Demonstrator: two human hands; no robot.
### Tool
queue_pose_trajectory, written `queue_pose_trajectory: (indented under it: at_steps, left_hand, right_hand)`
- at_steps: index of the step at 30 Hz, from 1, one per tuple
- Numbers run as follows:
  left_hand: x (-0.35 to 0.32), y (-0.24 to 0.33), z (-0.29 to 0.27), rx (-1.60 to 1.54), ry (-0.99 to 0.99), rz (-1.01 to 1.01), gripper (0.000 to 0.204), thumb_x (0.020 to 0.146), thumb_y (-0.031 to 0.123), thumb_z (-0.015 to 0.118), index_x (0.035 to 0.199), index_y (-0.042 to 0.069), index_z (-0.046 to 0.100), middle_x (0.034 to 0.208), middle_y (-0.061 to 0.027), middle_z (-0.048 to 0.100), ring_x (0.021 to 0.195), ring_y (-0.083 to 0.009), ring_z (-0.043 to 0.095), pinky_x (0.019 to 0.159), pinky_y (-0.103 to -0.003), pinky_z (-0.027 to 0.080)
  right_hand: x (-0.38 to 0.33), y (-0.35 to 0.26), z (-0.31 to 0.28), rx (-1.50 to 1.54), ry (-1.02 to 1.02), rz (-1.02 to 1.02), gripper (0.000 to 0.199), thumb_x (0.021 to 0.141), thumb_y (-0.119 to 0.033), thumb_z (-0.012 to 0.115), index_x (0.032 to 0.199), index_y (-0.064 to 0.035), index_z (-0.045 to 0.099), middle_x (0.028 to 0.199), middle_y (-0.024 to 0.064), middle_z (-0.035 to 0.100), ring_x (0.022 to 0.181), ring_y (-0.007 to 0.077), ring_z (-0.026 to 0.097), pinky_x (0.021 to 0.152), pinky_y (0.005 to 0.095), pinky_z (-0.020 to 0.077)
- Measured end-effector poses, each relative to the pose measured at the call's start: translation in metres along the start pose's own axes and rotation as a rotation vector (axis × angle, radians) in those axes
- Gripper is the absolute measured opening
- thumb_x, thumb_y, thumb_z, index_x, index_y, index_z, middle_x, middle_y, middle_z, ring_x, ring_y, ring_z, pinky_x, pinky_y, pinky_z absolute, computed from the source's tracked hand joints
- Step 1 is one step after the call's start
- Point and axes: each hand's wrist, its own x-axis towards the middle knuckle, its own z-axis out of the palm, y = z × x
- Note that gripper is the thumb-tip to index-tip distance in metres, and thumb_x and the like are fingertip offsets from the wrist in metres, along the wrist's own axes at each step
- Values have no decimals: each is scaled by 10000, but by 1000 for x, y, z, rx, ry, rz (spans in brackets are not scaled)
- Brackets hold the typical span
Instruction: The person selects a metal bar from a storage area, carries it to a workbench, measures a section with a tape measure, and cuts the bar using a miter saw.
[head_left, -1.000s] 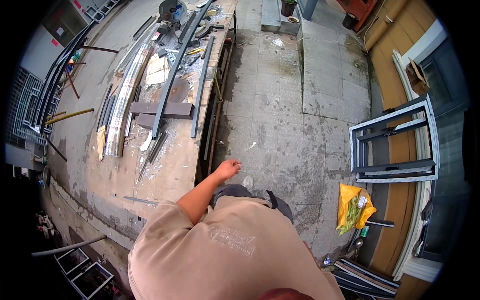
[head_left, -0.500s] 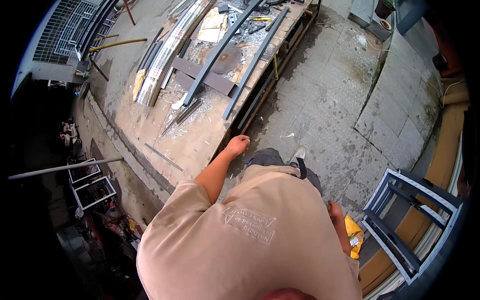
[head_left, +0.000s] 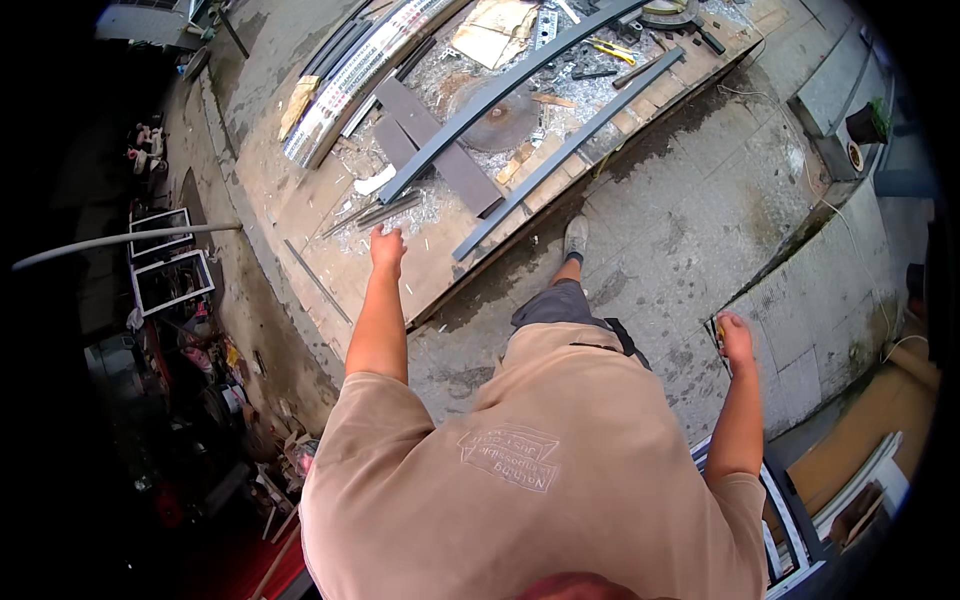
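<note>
My left hand [head_left: 386,250] hangs over the near corner of the work table [head_left: 420,270], close to some short dark metal strips [head_left: 388,212]. Its fingers are loosely bent and a little apart, with nothing seen in them. Out to the right, above the paving, my right hand [head_left: 736,338] is closed round a small tool with a yellow part [head_left: 719,329] and thin dark ends; its exact kind is too small to make out. Two long grey metal profiles [head_left: 575,150] [head_left: 480,118] lie on the table, one along its edge, the other across brown flat pieces [head_left: 455,170].
A round saw blade [head_left: 495,115], yellow-handled pliers [head_left: 612,48], cardboard and a wrapped bundle of profiles [head_left: 350,90] lie among metal shavings. Window frames [head_left: 172,278] stand at left. A raised step [head_left: 800,320], a cable and a potted plant [head_left: 868,122] are at right.
I have turned and stepped forward along the table. My left hand moved over the tabletop. My right arm swung out from beside my body, bringing the yellow-parted tool into view.
</note>
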Motion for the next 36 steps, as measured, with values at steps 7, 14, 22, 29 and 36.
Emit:
queue_pose_trajectory:
  at_steps: [7, 14, 22, 29, 36]
  left_hand:
    - [81, 56, 39, 733, 131, 55, 1034, 838, 351, 927, 1697, 143, 392, 1502, -281, 622, 1408, -460, 566, 1197, -508, 463]
    - [137, 23, 33, 593, 1, 297, 622, 786, 264, 971, 1295, -5, 737, 1170, -236, 782, 1062, -408, 746, 978, -496, 575]
    - [74, 68, 46, 454, 21, 267, 479, 789, 25, 941, 1221, -29, 739, 1074, -167, 774, 938, -273, 703, 887, -437, 572]
    - [-1, 166, 142, 404, 50, 340, 534, 798, 15, 936, 1291, -30, 735, 1144, -178, 731, 1037, -318, 690, 964, -458, 549]
    - [-30, 277, 279, 546, 129, 477, 671, 765, 167, 977, 1369, 0, 736, 1213, -233, 705, 1156, -430, 662, 1066, -510, 509]
  right_hand:
    - [7, -18, -11, -148, -86, 237, 388, 944, -414, 717, 1156, -98, 792, 896, 37, 712, 739, 166, 679, 542, 357, 553]
    - [18, -89, -44, -255, -92, 318, 455, 937, -451, 740, 1167, -67, 822, 881, 116, 747, 772, 212, 721, 610, 403, 598]
    - [111, -182, -67, -412, -102, 57, 494, 919, -500, 737, 1192, -100, 835, 1168, 174, 817, 1125, 340, 756, 1016, 424, 569]
    - [222, -226, -119, -393, -201, -73, 489, 913, -512, 747, 1189, -119, 840, 1205, 166, 809, 1124, 331, 755, 999, 424, 577]
    - [302, -277, -231, -357, -179, -128, 510, 915, -528, 723, 1147, -89, 843, 1173, 186, 812, 1100, 363, 759, 967, 453, 589]
